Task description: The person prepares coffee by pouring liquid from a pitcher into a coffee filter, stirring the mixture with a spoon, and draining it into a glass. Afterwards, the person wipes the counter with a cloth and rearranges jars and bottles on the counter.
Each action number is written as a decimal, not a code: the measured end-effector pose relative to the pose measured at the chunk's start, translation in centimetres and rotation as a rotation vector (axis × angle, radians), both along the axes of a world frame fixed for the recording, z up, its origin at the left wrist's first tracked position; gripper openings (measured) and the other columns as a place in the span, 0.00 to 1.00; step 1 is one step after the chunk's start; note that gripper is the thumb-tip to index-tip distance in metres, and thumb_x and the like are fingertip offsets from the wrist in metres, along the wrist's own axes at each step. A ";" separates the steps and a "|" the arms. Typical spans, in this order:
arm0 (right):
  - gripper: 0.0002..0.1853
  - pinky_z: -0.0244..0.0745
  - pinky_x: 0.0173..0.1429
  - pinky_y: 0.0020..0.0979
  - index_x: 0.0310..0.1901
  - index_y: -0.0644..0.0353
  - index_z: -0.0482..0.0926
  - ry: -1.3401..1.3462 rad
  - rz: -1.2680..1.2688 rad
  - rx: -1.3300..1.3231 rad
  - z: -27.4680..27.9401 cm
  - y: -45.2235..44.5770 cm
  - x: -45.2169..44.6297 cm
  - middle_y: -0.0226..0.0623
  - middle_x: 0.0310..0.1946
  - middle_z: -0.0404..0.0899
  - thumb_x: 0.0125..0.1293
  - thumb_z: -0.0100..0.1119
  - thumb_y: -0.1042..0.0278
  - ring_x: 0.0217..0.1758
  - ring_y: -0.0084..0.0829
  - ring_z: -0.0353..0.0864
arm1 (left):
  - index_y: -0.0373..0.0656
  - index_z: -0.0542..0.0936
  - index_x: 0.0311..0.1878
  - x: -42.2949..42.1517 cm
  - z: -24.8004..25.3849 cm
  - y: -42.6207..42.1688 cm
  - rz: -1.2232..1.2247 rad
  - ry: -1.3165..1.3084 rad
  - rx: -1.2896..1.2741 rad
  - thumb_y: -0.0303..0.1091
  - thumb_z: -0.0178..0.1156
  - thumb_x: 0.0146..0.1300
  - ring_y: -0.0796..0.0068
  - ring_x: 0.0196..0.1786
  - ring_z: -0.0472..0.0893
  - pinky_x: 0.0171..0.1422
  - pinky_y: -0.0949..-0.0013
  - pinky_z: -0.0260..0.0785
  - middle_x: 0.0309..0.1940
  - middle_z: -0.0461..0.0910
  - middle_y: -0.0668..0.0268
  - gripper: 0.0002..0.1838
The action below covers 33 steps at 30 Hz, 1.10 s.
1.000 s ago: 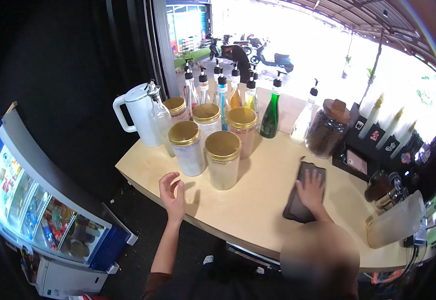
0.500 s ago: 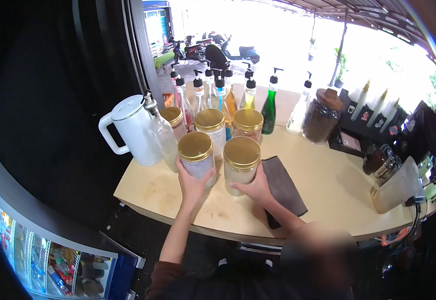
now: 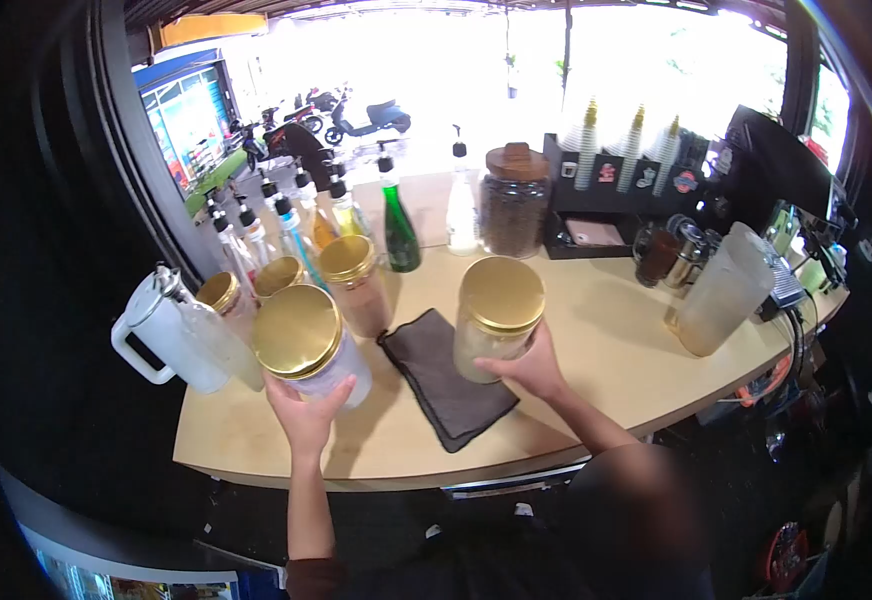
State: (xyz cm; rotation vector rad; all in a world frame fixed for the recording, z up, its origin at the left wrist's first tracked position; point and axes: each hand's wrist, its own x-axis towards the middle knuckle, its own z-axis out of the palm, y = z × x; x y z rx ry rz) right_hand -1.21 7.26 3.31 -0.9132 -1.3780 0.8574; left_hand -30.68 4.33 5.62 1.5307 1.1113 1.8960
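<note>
My left hand (image 3: 303, 415) is wrapped round the lower part of a clear jar (image 3: 318, 372) with a gold lid and pale contents. A second gold-lidded jar (image 3: 476, 345), see-through with a pale look, is gripped low by my right hand (image 3: 528, 370). Between the two jars a dark grey cloth (image 3: 451, 385) lies on the counter. Behind my left hand's jar stand more gold-lidded jars, one with pinkish contents (image 3: 361, 300). Whether the held jars touch the counter I cannot tell.
A white pitcher (image 3: 171, 335) stands at the left. Several pump bottles, among them a green bottle (image 3: 396, 220), line the back. A wooden-lidded jar (image 3: 514, 205), a black cup holder (image 3: 611, 185) and a frosted pitcher (image 3: 724, 290) occupy the right side of the wooden counter (image 3: 596, 330).
The view has turned to the right. Both held jars look larger and are farther apart, the right one now beyond the cloth's right side. Each hand keeps its hold.
</note>
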 end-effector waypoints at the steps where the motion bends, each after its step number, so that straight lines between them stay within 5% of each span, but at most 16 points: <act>1: 0.49 0.68 0.65 0.37 0.61 0.63 0.60 -0.001 -0.010 -0.001 -0.1 0.1 2.1 0.41 0.55 0.71 0.37 0.81 0.67 0.59 0.33 0.73 | 0.38 0.62 0.62 1.4 -0.5 0.1 -0.055 -0.020 -0.025 0.26 0.77 0.38 0.68 0.58 0.73 0.62 0.64 0.67 0.55 0.71 0.59 0.46; 8: 0.51 0.71 0.61 0.40 0.63 0.62 0.59 -0.150 -0.430 -0.005 -5.3 5.4 17.2 0.46 0.53 0.74 0.36 0.80 0.63 0.57 0.41 0.75 | 0.38 0.62 0.63 15.1 -0.8 4.5 -0.376 -0.009 -0.075 0.30 0.79 0.36 0.67 0.56 0.75 0.61 0.63 0.69 0.55 0.72 0.58 0.48; 12: 0.51 0.70 0.62 0.41 0.63 0.63 0.58 -0.168 -0.574 -0.016 -5.3 8.0 21.6 0.47 0.54 0.73 0.36 0.80 0.62 0.58 0.42 0.74 | 0.36 0.61 0.64 23.4 -1.4 9.1 -0.393 0.230 -0.040 0.32 0.79 0.36 0.64 0.58 0.75 0.63 0.61 0.68 0.55 0.73 0.56 0.50; 15: 0.56 0.68 0.63 0.42 0.67 0.62 0.53 -0.217 -0.583 -0.160 -4.8 9.5 23.9 0.51 0.59 0.68 0.37 0.80 0.62 0.62 0.46 0.71 | 0.35 0.60 0.64 28.9 -2.3 12.4 -0.407 0.276 -0.031 0.32 0.79 0.36 0.63 0.59 0.75 0.64 0.60 0.68 0.55 0.74 0.54 0.50; 19: 0.62 0.57 0.72 0.43 0.73 0.56 0.38 -0.382 -0.688 0.212 -1.4 8.4 23.6 0.57 0.69 0.52 0.44 0.76 0.64 0.73 0.50 0.55 | 0.35 0.59 0.65 34.1 -3.7 15.5 -0.365 0.259 -0.051 0.32 0.78 0.37 0.59 0.60 0.74 0.64 0.61 0.67 0.56 0.73 0.51 0.51; 21: 0.56 0.49 0.74 0.50 0.73 0.55 0.43 -0.744 -0.846 0.516 -0.2 8.1 23.7 0.52 0.71 0.50 0.47 0.73 0.68 0.76 0.50 0.45 | 0.35 0.58 0.64 35.8 -3.4 16.1 -0.330 0.265 -0.044 0.32 0.78 0.37 0.58 0.60 0.74 0.64 0.60 0.67 0.56 0.73 0.51 0.51; 24: 0.48 0.45 0.74 0.56 0.71 0.55 0.52 -1.039 -0.685 0.330 0.9 8.4 23.9 0.45 0.71 0.51 0.49 0.69 0.72 0.76 0.51 0.42 | 0.34 0.57 0.64 37.6 -3.0 17.0 -0.241 0.305 -0.052 0.32 0.78 0.37 0.56 0.60 0.74 0.64 0.60 0.66 0.55 0.73 0.49 0.51; 31: 0.37 0.46 0.75 0.54 0.64 0.61 0.63 -1.006 -0.693 0.325 1.4 10.5 25.3 0.47 0.67 0.57 0.50 0.64 0.81 0.75 0.54 0.46 | 0.33 0.56 0.65 39.8 -3.2 19.3 -0.233 0.297 -0.012 0.34 0.79 0.36 0.53 0.63 0.70 0.68 0.58 0.61 0.59 0.69 0.48 0.54; 33: 0.35 0.43 0.75 0.56 0.65 0.63 0.62 -0.996 -0.683 0.276 1.6 10.9 25.6 0.48 0.68 0.57 0.51 0.50 0.88 0.76 0.54 0.43 | 0.32 0.55 0.66 40.3 -3.5 20.0 -0.248 0.297 -0.004 0.34 0.79 0.36 0.53 0.65 0.68 0.70 0.59 0.59 0.61 0.66 0.48 0.55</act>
